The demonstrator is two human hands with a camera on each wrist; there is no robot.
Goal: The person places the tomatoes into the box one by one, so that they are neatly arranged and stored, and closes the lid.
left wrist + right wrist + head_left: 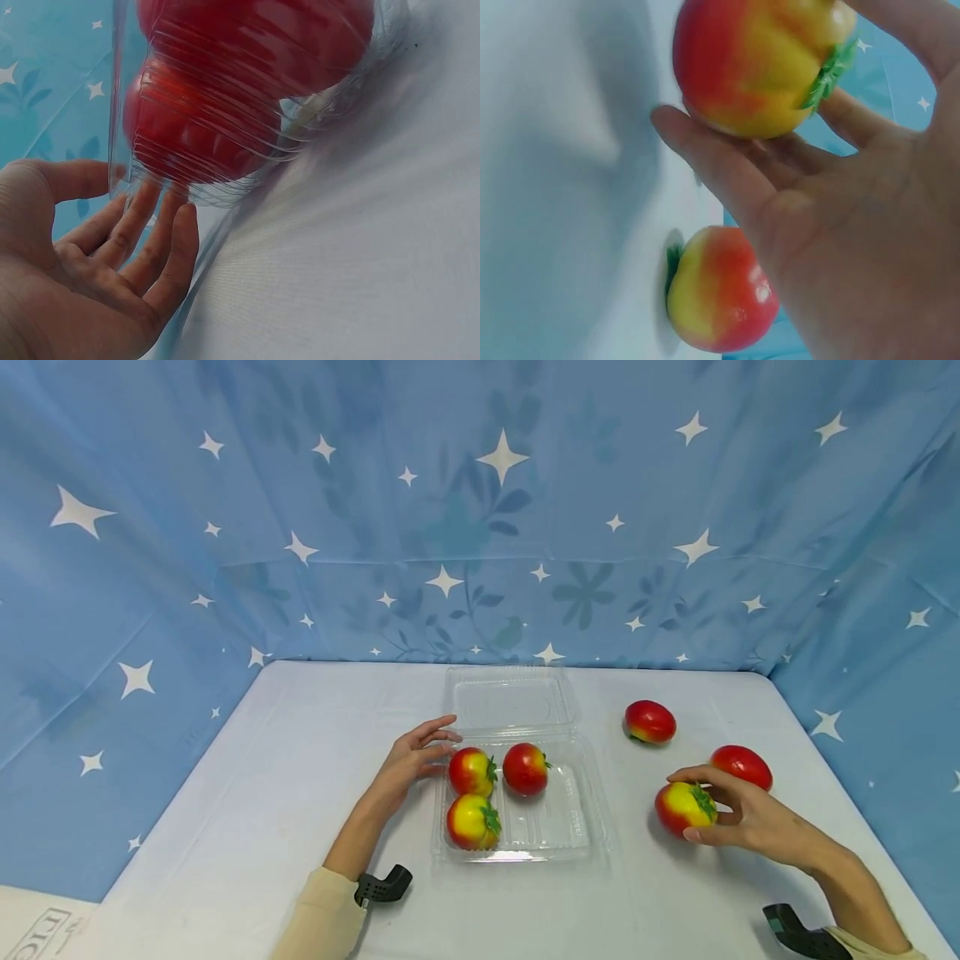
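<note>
A clear plastic clamshell box lies with its lid folded back at the middle of the table. Inside sit a yellow-topped tomato, another tomato behind it and a redder tomato to its right. My left hand rests at the box's left side, fingers loosely spread; in the left wrist view its fingertips meet the ribbed wall. To the right of the box, my right hand holds a red-and-yellow tomato between thumb and fingers, its green leaves turned toward the palm.
A red tomato lies on the table behind the right hand, and another red tomato lies just beyond that hand. Blue star-patterned cloth hangs behind and beside the white table. Printed cardboard shows at the lower left.
</note>
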